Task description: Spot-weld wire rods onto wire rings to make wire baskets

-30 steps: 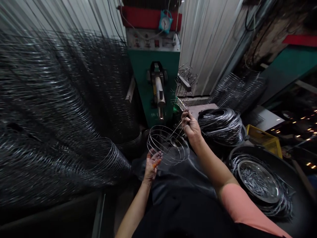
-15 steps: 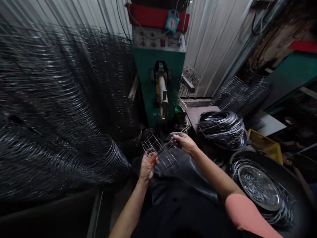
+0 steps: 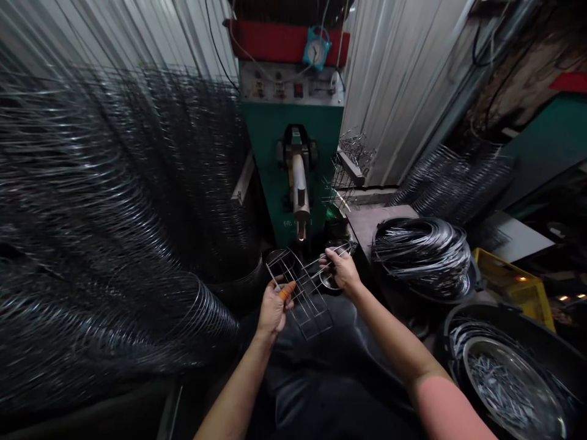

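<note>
Head view: left hand grips a wire frame in its fingers; right hand pinches a wire piece; beyond the fingers stands a machine.

We see an orange cover, a pink sleeve and dark, shiny cloth.
The cover hugs the thumb of our left hand. The sleeve ends well behind the fingers of our right hand; the cloth sits below both hands' fingers.

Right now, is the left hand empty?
No, the left hand grips one side of a silver, open-grid metal wire frame.
</note>
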Demonstrator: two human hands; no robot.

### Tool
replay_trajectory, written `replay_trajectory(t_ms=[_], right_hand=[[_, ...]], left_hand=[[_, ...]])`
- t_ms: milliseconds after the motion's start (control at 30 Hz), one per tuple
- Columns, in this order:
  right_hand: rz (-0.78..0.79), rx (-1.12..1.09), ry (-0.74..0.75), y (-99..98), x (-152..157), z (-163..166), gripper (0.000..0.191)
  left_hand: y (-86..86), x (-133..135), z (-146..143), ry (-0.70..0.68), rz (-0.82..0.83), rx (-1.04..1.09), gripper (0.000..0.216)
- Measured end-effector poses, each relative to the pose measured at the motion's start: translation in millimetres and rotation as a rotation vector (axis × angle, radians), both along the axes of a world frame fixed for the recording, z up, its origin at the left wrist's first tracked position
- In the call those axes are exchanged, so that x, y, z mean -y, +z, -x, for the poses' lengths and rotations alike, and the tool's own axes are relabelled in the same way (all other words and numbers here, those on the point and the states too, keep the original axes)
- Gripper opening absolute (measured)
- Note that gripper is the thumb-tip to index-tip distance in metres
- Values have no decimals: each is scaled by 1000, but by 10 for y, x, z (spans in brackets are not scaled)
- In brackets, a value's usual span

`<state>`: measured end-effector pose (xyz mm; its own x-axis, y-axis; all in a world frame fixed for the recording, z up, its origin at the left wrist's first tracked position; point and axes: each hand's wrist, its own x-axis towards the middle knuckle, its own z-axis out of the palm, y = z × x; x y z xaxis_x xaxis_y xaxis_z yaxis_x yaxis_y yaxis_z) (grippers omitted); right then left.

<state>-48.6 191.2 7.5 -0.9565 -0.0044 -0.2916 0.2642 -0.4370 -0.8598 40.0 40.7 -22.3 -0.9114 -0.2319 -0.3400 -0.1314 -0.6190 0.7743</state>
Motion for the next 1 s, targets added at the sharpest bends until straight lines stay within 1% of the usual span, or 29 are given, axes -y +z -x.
replay_trajectory(t_ms=[200,333,433,700,867,1000], right_hand=[[43,-46,-22,-121,-11,430,32],[40,-58,-7,-149,0,644,31],[63,-65,12,-154,15,764,30],[36,-75,27,-168,54,903,28],[55,-79,31,-179,86,963,28],[42,-67,21,-183,102,1013,26]], left_hand=[[-53,-43,397,1,-20,37,63],[-107,-38,608,9,-14,23,59],[-108,-25,714,27,-11,25,58],[-12,-8,815,60,-53,58,60],[-17,5,852,68,-67,58,61],[-24,13,879,78,-85,63,61]])
